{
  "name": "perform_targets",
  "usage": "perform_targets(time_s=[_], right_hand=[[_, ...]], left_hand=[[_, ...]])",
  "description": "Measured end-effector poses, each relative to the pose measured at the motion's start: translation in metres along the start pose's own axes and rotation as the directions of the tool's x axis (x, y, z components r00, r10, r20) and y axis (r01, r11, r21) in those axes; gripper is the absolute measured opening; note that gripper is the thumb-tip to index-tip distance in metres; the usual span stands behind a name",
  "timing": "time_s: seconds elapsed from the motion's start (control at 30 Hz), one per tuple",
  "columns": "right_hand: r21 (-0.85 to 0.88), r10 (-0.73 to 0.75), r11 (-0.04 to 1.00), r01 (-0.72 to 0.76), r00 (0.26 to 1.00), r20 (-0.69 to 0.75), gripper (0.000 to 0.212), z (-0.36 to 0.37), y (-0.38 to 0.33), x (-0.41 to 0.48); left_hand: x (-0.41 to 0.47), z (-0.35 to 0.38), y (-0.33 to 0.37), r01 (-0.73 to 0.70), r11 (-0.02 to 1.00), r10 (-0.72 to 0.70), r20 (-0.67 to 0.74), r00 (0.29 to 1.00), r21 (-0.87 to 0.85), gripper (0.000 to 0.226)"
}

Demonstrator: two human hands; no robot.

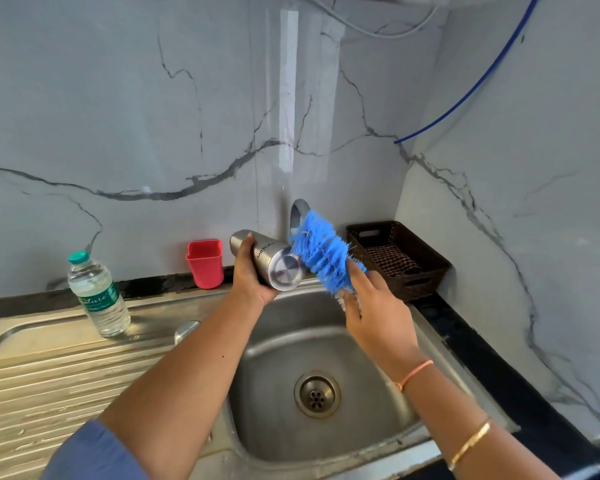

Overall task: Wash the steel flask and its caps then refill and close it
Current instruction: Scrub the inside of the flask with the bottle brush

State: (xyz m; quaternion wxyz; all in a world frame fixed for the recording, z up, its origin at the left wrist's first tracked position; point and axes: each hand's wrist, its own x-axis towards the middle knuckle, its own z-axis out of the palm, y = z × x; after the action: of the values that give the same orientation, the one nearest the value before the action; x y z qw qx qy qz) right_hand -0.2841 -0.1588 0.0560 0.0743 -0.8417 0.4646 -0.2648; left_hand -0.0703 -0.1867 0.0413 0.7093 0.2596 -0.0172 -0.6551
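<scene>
A plastic water bottle (97, 296) stands on the drainboard (66, 375) at left, with a red cup (205, 263) behind it by the wall. Over the sink (274, 375), the left hand (253, 277) wraps its fingers round the steel flask (274, 261), held sideways with its base towards the camera. The right hand (374, 306) grasps the blue brush (321, 252), bristles against the flask's base. This looks like outside scrubbing. The next move probably calls for rinsing under the tap (298, 213).

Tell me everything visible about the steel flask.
The steel flask is a brushed-metal cylinder with dark lettering along its side. It is tilted nearly sideways above the sink, flat base toward the camera. The left hand grips its body; the blue brush, held by the right hand, touches near its base.
</scene>
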Motion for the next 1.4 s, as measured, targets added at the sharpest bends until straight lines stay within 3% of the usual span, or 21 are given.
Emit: perform_targets(time_s=[0.2, 0.27, 0.47, 0.57, 0.67, 0.8, 0.93, 1.07, 1.23, 1.4], right_hand=[[-0.187, -0.132, 0.971, 0.151, 0.985, 0.112, 0.061, 0.012, -0.007, -0.02], [-0.186, -0.184, 0.965, 0.184, 0.983, 0.022, 0.06, 0.016, -0.013, -0.019], [-0.093, -0.028, 0.995, 0.03, 0.999, 0.02, 0.057, 0.001, -0.001, -0.005], [-0.119, -0.054, 0.99, 0.071, 0.989, 0.134, 0.059, 0.006, -0.005, -0.021], [-0.134, -0.111, 0.983, 0.127, 0.986, 0.122, 0.058, 0.009, -0.016, -0.013], [-0.083, -0.065, 0.994, 0.07, 0.996, 0.061, 0.055, 0.005, -0.009, 0.005], [-0.129, -0.042, 0.99, 0.064, 0.986, 0.161, 0.057, 0.006, 0.003, -0.011], [-0.114, -0.127, 0.983, 0.144, 0.981, 0.149, 0.057, 0.014, -0.009, -0.008], [-0.071, -0.043, 0.996, 0.049, 0.996, 0.072, 0.052, 0.007, 0.001, 0.01], [-0.143, -0.088, 0.983, 0.119, 0.975, 0.205, 0.059, 0.011, 0.003, -0.019]], left_hand=[[0.002, 0.003, -0.005, -0.026, 0.996, 0.025, 0.007, 1.0, 0.089, 0.059], [-0.003, 0.007, -0.014, -0.093, 0.98, 0.08, 0.078, 0.994, 0.174, 0.047], [-0.008, 0.02, -0.017, -0.018, 1.0, 0.018, 0.063, 0.998, -0.003, 0.043], [-0.006, 0.012, -0.01, -0.032, 0.999, 0.032, 0.03, 0.999, 0.0, 0.047], [-0.002, 0.009, -0.013, -0.071, 0.992, 0.064, 0.067, 0.996, 0.109, 0.051], [-0.008, 0.016, -0.022, -0.025, 1.0, 0.025, 0.045, 0.999, 0.013, 0.044], [-0.007, 0.007, -0.013, -0.023, 0.998, 0.021, -0.029, 0.999, -0.058, 0.042], [-0.008, 0.005, -0.018, -0.015, 0.999, 0.015, 0.011, 1.0, 0.042, 0.047], [-0.018, 0.017, -0.027, -0.008, 1.0, 0.007, -0.049, 0.999, -0.023, 0.036], [-0.014, 0.009, -0.022, -0.053, 0.995, 0.061, -0.097, 0.993, 0.08, 0.031]])
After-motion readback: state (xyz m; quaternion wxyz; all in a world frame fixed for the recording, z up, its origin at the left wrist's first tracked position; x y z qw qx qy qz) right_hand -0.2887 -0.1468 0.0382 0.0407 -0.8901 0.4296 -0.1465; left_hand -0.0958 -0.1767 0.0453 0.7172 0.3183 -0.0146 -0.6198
